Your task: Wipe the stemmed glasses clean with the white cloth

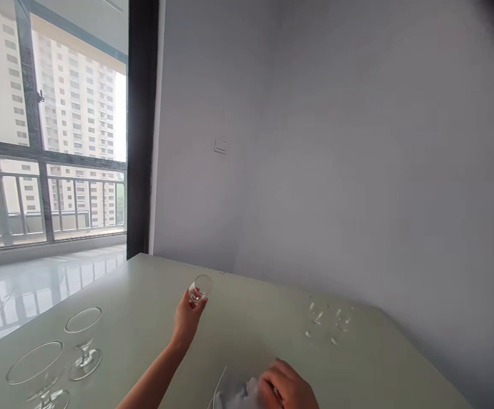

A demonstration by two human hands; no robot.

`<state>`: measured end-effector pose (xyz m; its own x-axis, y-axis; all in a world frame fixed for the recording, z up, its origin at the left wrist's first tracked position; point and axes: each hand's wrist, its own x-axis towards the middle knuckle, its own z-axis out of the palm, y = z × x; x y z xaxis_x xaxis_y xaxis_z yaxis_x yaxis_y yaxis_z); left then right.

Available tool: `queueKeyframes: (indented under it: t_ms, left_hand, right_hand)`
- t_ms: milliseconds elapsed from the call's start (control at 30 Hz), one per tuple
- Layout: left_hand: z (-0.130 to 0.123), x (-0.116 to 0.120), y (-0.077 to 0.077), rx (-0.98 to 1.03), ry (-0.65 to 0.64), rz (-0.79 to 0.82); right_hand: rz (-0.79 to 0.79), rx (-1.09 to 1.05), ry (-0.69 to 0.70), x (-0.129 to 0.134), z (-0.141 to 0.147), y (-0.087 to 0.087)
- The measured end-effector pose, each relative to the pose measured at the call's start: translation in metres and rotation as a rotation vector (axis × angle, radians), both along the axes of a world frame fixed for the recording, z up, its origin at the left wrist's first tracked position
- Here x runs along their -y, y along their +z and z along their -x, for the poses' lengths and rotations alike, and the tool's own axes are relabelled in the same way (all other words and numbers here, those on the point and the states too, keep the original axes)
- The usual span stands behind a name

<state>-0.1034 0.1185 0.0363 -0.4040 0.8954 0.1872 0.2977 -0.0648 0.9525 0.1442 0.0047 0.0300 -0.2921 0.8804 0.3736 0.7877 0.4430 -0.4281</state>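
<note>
Head view: at the bottom middle, the right hand (289, 385) curled by a gray cloth (237, 397); I could not tell its grip. Higher, left of middle, the left hand (186, 322) held a small glass (204, 283) that loose fingers might drop.

Through my feed, the stemmed glasses (84, 358) look like smooth, glossy clear glass, the tabletop (238, 318) smooth with a faint sheen, wall (336, 159) pretty matt, cloth (241, 396) soft and crumpled.
</note>
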Motion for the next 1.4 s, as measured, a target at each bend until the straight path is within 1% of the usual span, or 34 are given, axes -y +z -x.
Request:
queueKeyframes:
  t_ms: [67,167,233,300,367,433,500,533,567,667,733,833,867,933,1000,1100,1167,1200,1267,1333,1400]
  left_hand:
    - [-0.028,0.004,0.008,-0.008,-0.114,-0.037]
    - [-0.057,0.011,0.014,0.004,-0.217,-0.06]
    - [-0.068,0.017,0.015,0.021,-0.259,-0.062]
    - [-0.072,0.021,0.014,0.033,-0.284,-0.056]
    - [-0.073,0.024,0.011,0.034,-0.298,-0.045]
    - [-0.072,0.025,0.009,0.024,-0.301,-0.032]
    - [-0.07,0.025,0.007,0.008,-0.297,-0.018]
    - [-0.07,0.024,0.007,-0.002,-0.293,-0.012]
    - [-0.069,0.023,0.006,-0.011,-0.288,-0.007]
    - [-0.068,0.022,0.002,-0.051,-0.27,0.011]
    - [-0.069,0.022,0.0,-0.093,-0.255,0.024]
    - [-0.07,0.024,-0.002,-0.173,-0.239,0.025]
    - [-0.071,0.024,-0.001,-0.202,-0.232,0.016]
    - [-0.071,0.026,0.002,-0.257,-0.211,-0.013]
    - [-0.072,0.029,0.005,-0.309,-0.188,-0.057]
    - [-0.074,0.032,0.008,-0.373,-0.19,-0.151]
    - [-0.076,0.035,0.009,-0.405,-0.212,-0.209]
    - [-0.078,0.036,0.009,-0.417,-0.222,-0.229]
    - [-0.083,0.039,0.008,-0.434,-0.24,-0.25]
    - [-0.087,0.042,0.006,-0.455,-0.264,-0.268]
    - [-0.089,0.043,0.003,-0.478,-0.289,-0.287]
  right_hand:
    - [0.01,0.161,-0.053,-0.007,0.014,0.006]
    - [0.204,0.369,-0.129,-0.023,0.028,0.008]
    - [0.324,0.447,-0.12,-0.034,0.037,0.004]
    - [0.391,0.455,-0.09,-0.042,0.044,-0.003]
    - [0.421,0.428,-0.064,-0.046,0.049,-0.01]
    - [0.429,0.369,-0.057,-0.046,0.049,-0.014]
    - [0.402,0.296,-0.081,-0.045,0.044,-0.015]
    - [0.378,0.213,-0.108,-0.044,0.04,-0.015]
    - [0.355,0.085,-0.142,-0.045,0.035,-0.013]
    - [0.317,-0.367,-0.227,-0.05,0.017,-0.005]
    - [0.401,-0.732,-0.217,-0.054,0.006,0.0]
    - [0.606,-1.311,-0.146,-0.057,-0.005,0.009]
    - [0.658,-1.45,-0.142,-0.056,-0.007,0.013]
    - [0.669,-1.571,-0.185,-0.053,-0.009,0.023]
    - [0.599,-1.632,-0.223,-0.047,-0.011,0.037]
    - [0.456,-1.625,-0.173,-0.032,-0.011,0.059]
    - [0.376,-1.527,-0.128,-0.022,-0.006,0.068]
    - [0.33,-1.46,-0.119,-0.017,-0.002,0.07]
    - [0.225,-1.311,-0.12,-0.01,0.009,0.068]
    - [0.133,-1.159,-0.107,-0.007,0.022,0.062]
    - [0.073,-1.038,-0.073,-0.006,0.033,0.053]
